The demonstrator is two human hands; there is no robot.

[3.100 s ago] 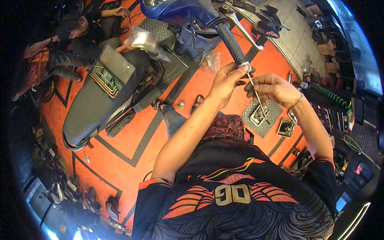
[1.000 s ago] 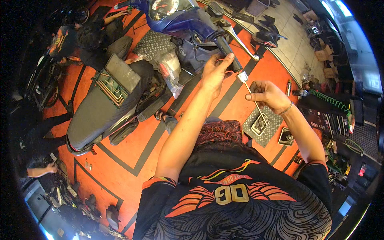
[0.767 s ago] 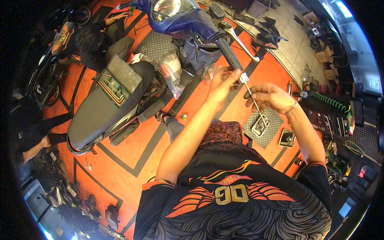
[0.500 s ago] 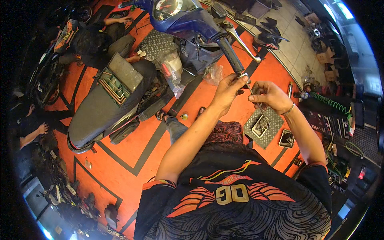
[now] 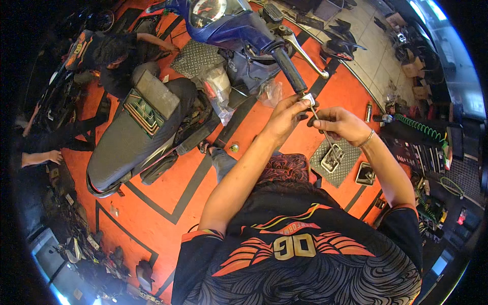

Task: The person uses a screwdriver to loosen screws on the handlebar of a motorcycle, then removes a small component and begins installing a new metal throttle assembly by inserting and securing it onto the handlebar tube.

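My left hand (image 5: pixel 285 120) pinches a small shiny silver metal piece (image 5: pixel 308 98) at the outer end of the black handlebar grip (image 5: pixel 291 70). The grip belongs to a blue scooter (image 5: pixel 231 28) in front of me. Close by on the right, the fingers of my right hand (image 5: pixel 341 124) are closed around a thin metal rod-like tool (image 5: pixel 316 115). Its upper end meets the silver piece, and its lower part slants down past my fingers. My fingers partly hide both things, and I cannot tell the tool's exact kind. A silver brake lever (image 5: pixel 306 55) juts out beside the grip.
An open case (image 5: pixel 152 104) lies on a scooter seat (image 5: pixel 119 145) at left. One co-worker (image 5: pixel 114 56) crouches beyond it; another person's hand (image 5: pixel 55 156) shows far left. Below my right hand, a parts tray (image 5: pixel 331 158) rests on a metal plate (image 5: pixel 341 175), beside another tray (image 5: pixel 365 174).
My hands and the metal piece have shifted very slightly; both keep their hold. The crouching co-worker has changed posture, with an arm now stretched to the right. The far-left person's hand has moved slightly.
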